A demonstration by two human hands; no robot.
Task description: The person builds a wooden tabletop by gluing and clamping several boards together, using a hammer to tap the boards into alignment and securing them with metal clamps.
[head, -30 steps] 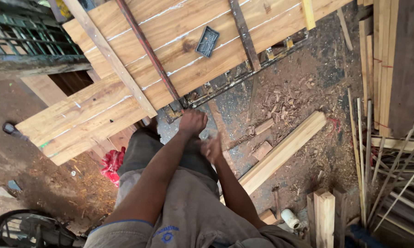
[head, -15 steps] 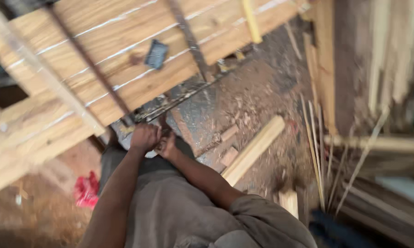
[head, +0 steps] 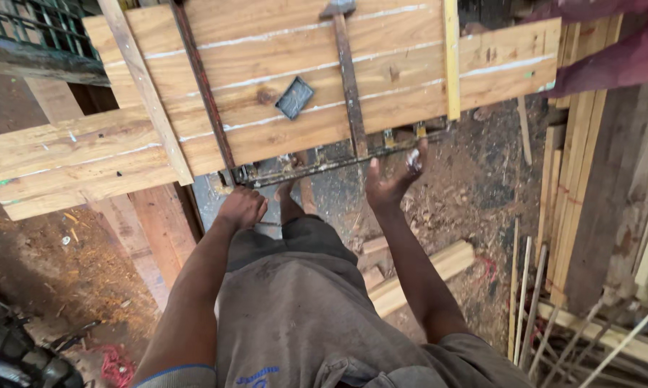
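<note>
Wooden panel [head: 266, 93] of glued planks fills the upper frame, its top and left ends cut off, metal clamp bars [head: 349, 86] across it. At its lower edge, mid-frame, the right hand [head: 392, 179] reaches up open, something pale and unclear at its fingertips. The left hand [head: 241, 208] hangs loosely curled beside it, holding nothing visible.

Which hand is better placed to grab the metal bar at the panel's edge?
Right, likely. The right hand is open with fingertips at the metal bar; the left hand hangs loosely closed below the panel.

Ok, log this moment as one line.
left hand: loose by knee, holds nothing | right hand: fingers spread, reaching at metal bar clamp | glued plank panel: clamped
</note>
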